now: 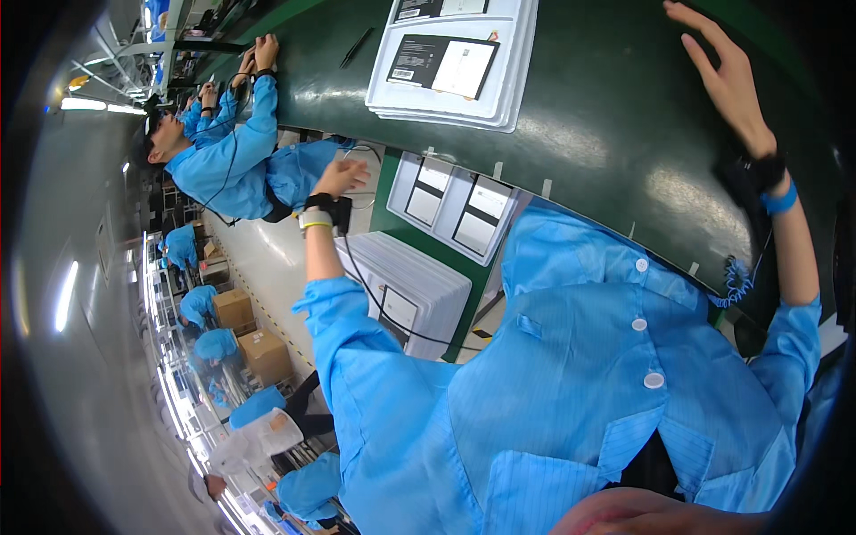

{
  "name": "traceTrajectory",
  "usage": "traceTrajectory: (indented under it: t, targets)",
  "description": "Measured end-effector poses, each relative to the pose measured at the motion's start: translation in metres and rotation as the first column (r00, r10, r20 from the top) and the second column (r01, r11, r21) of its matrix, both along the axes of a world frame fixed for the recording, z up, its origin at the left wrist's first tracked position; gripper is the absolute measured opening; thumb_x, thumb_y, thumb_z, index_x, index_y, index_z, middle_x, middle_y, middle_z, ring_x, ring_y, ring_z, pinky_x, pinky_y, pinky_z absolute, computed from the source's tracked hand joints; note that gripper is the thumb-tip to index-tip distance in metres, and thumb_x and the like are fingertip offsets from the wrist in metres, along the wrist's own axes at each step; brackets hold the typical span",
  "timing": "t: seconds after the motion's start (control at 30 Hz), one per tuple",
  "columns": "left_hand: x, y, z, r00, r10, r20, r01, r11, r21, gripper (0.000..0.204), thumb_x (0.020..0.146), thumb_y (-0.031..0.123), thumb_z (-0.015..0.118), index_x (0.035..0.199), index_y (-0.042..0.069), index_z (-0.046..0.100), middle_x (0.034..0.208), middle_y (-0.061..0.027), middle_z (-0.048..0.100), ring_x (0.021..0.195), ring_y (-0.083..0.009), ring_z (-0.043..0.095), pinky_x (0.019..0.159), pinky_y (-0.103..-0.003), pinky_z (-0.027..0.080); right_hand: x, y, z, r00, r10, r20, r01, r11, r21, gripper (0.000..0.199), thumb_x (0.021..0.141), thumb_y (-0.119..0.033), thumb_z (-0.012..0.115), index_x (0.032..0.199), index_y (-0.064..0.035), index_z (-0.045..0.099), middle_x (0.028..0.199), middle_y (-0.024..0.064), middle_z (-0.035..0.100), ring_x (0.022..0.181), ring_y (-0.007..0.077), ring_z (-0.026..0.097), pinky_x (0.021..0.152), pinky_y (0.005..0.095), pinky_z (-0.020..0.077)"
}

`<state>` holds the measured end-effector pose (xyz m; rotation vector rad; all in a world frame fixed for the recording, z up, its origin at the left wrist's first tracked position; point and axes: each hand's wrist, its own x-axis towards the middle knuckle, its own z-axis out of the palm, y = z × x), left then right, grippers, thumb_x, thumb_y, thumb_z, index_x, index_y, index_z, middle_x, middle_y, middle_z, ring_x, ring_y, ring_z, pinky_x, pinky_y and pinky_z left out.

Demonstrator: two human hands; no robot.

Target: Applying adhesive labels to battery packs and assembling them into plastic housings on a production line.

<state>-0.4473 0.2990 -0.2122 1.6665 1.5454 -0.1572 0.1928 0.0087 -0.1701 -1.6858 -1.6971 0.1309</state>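
Observation:
My left hand [341, 177] is raised in the air off the table's near edge, fingers apart and holding nothing. On the right, my right hand [724, 76] is held over the dark green tabletop [615, 116] with its fingers stretched out, also holding nothing. Between the two, a stack of white plastic trays [510, 89] lies on the table. In its top tray is a flat black-and-white battery pack [441, 68] with a small connector tab; another is partly cut off by the frame's upper edge. Neither hand touches the trays.
Below the table edge, a white tray [492, 248] holds several flat packs, beside a tall stack of white trays [437, 299]. A black pen-like tool [357, 48] lies on the table. A cable hangs from my left wrist. A co-worker [236, 152] in blue works at the left.

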Motion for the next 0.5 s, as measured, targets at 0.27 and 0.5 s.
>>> traceTrajectory:
  t: [0.27,0.5]
  targets:
    - [-0.047,0.021,-0.163,0.944,-0.046,-0.327,0.123,0.968,0.219,0.06,0.086,0.048,0.077,0.117,-0.003,0.072,0.122,-0.022,0.072,0.11,-0.0385,0.069,0.098,-0.043,0.053,-0.213,-0.107,0.015,0.557,0.572,-0.603,-0.712,0.702,0.008,0.036,0.099,-0.016,0.061,0.134,-0.0068,0.057,0.125,0.0169,0.063,0.116,0.0345,0.063,0.095,0.0444,0.0543]
    - [-0.014,0.003,-0.204,0.895,0.048,-0.444,0.089,0.955,0.283,0.055,0.071,0.034,0.092,0.109,0.002,0.07,0.109,-0.018,0.074,0.106,-0.0344,0.07,0.094,-0.043,0.055,-0.296,-0.036,-0.142,0.556,-0.029,-0.83,-0.523,0.765,-0.377,0.045,0.1,-0.019,0.056,0.14,0.0021,0.05,0.132,0.0244,0.063,0.121,0.0374,0.061,0.103,0.0435,0.0496]
